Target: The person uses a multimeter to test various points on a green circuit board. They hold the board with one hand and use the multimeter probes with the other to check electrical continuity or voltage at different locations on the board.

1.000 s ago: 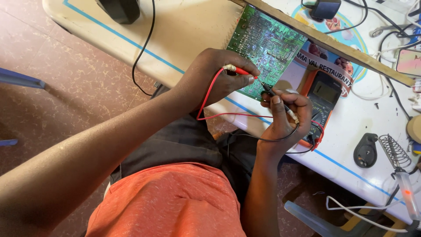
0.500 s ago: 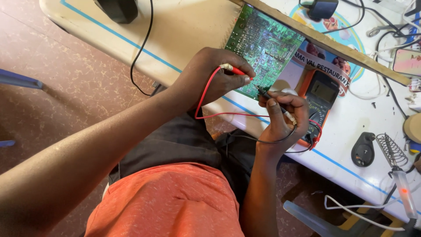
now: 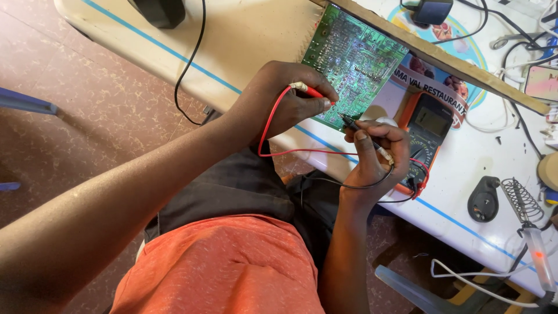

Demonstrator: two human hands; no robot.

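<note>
At the near edge of the white table (image 3: 250, 40), a green circuit board (image 3: 354, 58) lies tilted, solder side up. Left hand (image 3: 285, 102) is closed around the red probe (image 3: 314, 93), tip touching the board's lower edge. Right hand (image 3: 375, 160) pinches the black probe (image 3: 363, 132) pen-style, tip on the same edge, just beside the red one. Both leads run to the orange-cased multimeter (image 3: 427, 136) lying right of the board. Soldering iron stand (image 3: 520, 200) sits further right, well apart.
</note>
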